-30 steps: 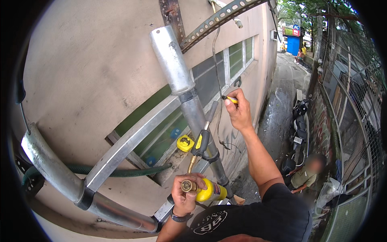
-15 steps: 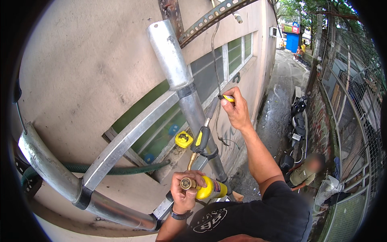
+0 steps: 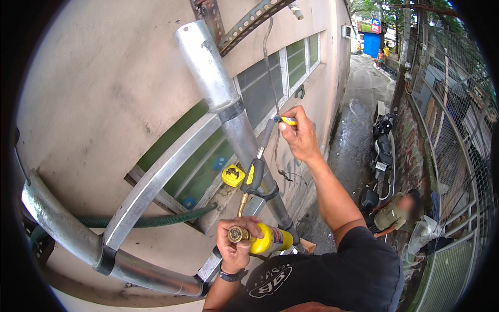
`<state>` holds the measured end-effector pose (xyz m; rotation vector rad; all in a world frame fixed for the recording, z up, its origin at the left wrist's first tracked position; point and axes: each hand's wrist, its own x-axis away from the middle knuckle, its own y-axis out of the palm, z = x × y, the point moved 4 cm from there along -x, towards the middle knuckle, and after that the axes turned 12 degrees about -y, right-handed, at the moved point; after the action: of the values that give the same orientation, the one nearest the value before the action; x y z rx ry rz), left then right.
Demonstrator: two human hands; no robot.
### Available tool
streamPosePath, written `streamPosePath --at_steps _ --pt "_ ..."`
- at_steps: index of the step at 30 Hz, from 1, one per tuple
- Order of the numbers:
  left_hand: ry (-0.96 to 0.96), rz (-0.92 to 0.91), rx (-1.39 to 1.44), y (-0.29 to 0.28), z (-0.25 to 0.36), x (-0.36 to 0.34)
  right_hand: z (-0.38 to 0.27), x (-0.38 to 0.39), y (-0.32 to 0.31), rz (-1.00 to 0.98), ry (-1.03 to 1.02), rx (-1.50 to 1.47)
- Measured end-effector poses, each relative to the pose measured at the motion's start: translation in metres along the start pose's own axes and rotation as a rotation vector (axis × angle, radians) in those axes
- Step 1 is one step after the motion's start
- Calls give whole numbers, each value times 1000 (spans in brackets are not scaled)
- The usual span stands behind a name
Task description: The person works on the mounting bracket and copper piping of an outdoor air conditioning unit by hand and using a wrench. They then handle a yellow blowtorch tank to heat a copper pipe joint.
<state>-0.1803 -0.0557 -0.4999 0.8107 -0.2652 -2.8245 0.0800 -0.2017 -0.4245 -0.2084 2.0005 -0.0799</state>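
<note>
1. The fingers of the left hand are curled shut around a yellow gas canister, low in the view just above the person's black shirt. A brass valve at the canister's end faces the camera between thumb and forefinger.

2. The right hand is raised higher, its fingertips pinched closed on a small yellow-tipped tool. The tool touches a thin grey cable that hangs down the wall from above.

3. Between the two hands sits a torch head with a black-and-yellow grip, its brass tube curving down toward the canister. It lies against an upright ladder rail of dull silver metal.

4. A yellow tape measure rests on the window ledge just left of the torch head.

5. A flat ladder rung crosses from the upright rail down to a second rail at the lower left. A green hose runs behind the rung along the foot of the window.

6. The beige wall fills the left of the view, with green-tinted window panes set in it and a perforated metal bracket fixed near the top.

7. Far below on the right, a wet alley runs away between the wall and a wire fence. A parked motorbike stands there, and another person crouches near it.
</note>
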Motion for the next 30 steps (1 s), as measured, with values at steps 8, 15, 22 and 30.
streamPosePath --at_steps 8,15,22,30 --pt "-7 13 3 0 0 -2 67 40 -10 156 174 -147" --pt "-39 39 -16 -2 1 1 203 120 27 -48 684 38" --pt "-64 50 -67 4 -1 0 254 72 87 -219 435 561" --pt "-87 97 -162 7 -3 -6 302 64 118 -349 369 763"
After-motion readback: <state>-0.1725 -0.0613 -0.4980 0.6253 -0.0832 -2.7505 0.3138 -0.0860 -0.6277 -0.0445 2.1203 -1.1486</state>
